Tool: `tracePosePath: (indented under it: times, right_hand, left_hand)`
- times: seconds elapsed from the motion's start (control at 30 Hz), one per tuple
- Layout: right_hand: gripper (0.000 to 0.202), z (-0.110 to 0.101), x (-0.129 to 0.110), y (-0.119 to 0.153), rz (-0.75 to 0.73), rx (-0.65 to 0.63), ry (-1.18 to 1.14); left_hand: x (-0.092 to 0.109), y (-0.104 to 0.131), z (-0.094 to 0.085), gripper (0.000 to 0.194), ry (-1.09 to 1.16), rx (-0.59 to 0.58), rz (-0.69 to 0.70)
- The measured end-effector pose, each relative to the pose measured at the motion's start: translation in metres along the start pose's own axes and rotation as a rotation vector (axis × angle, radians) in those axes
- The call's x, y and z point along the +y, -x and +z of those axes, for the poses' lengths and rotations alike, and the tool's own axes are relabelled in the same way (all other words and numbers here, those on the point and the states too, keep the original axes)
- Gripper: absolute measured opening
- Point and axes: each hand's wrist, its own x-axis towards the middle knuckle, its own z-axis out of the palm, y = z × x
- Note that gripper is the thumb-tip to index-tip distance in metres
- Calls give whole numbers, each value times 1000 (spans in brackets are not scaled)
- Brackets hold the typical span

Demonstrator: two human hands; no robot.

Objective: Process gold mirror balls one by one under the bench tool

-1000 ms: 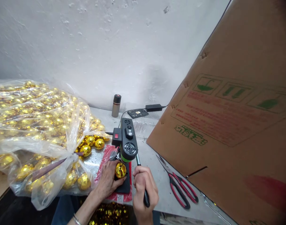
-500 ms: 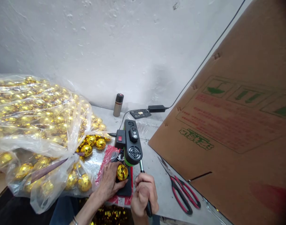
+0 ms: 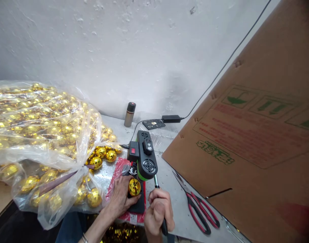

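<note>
A small black and green bench drill press (image 3: 147, 153) with a red switch stands on the table. Beneath its head sits a gold mirror ball (image 3: 134, 187) on the black base. My left hand (image 3: 121, 195) holds this ball from the left, thumb in front and fingers behind. The drill's lever (image 3: 164, 225) is in the closed fist of my right hand (image 3: 159, 212), to the right of the base. The drill head hides the tip above the ball. Red plastic (image 3: 116, 175) lies under the base.
A clear plastic bag (image 3: 79, 148) full of gold mirror balls fills the left side, with several loose balls (image 3: 110, 156) at its mouth. Red-handled scissors (image 3: 198, 206) lie by a large cardboard box (image 3: 220, 128). A bottle (image 3: 129, 114), phone (image 3: 153, 124) and power adapter (image 3: 172, 118) are behind.
The whole view has shifted slightly, so everything appears a little further right. Both hands keep their grips, with the ball and lever in nearly the same place relative to the drill.
</note>
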Motion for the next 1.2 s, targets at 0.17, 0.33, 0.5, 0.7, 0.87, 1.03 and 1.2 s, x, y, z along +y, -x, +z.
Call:
tracePosePath:
  times: [0.17,0.33,0.5,0.7,0.87,1.03,1.2]
  right_hand:
    - [34,-2,-1,0,13,-21,-20]
    - [34,-2,-4,-2,30,-24,-4]
    - [35,0,-3,-3,9,1,-19]
    - [36,-7,6,14,-14,-76,15]
    - [36,-9,20,30,-34,-77,48]
    - [35,-17,10,11,-82,-168,48]
    - [36,-12,-38,-49,209,-153,39]
  left_hand:
    - [0,0,0,50,0,10,-2]
    - [-2,1,4,51,1,39,-2]
    - [-4,1,8,51,-13,57,9]
    - [-3,0,7,52,-12,38,11]
    - [-3,1,7,54,-23,29,-8]
    - [2,-3,2,54,-10,1,-23]
    - [2,3,-3,56,-2,-37,-33]
